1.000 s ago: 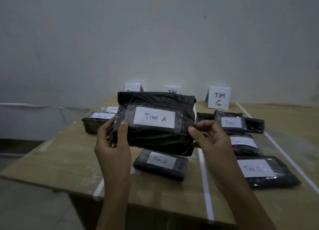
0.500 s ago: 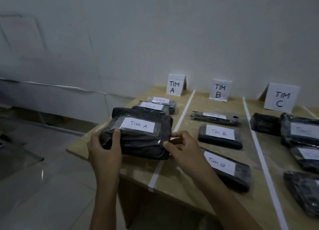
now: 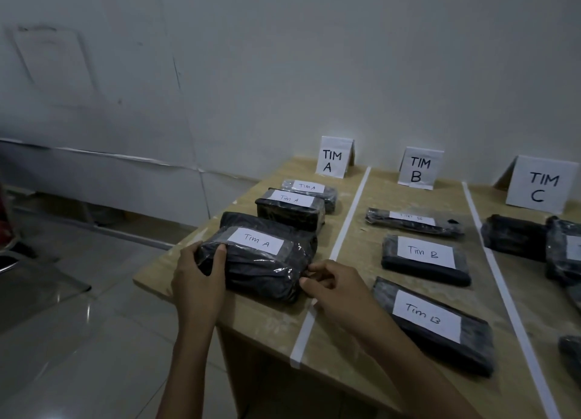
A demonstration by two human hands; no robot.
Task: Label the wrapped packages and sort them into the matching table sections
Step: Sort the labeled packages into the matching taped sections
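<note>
Oblong package (image 3: 267, 271), crinkled glossy black film, white paper label (image 3: 256, 241), on wooden table (image 3: 270, 321); left hand (image 3: 198, 280) clasps one end, right hand (image 3: 336, 288) pinches the other, fingers curled.

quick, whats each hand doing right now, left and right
Left hand: grips the left end of the black plastic-wrapped package labelled Tim A.
Right hand: pinches the same package's right end.
</note>
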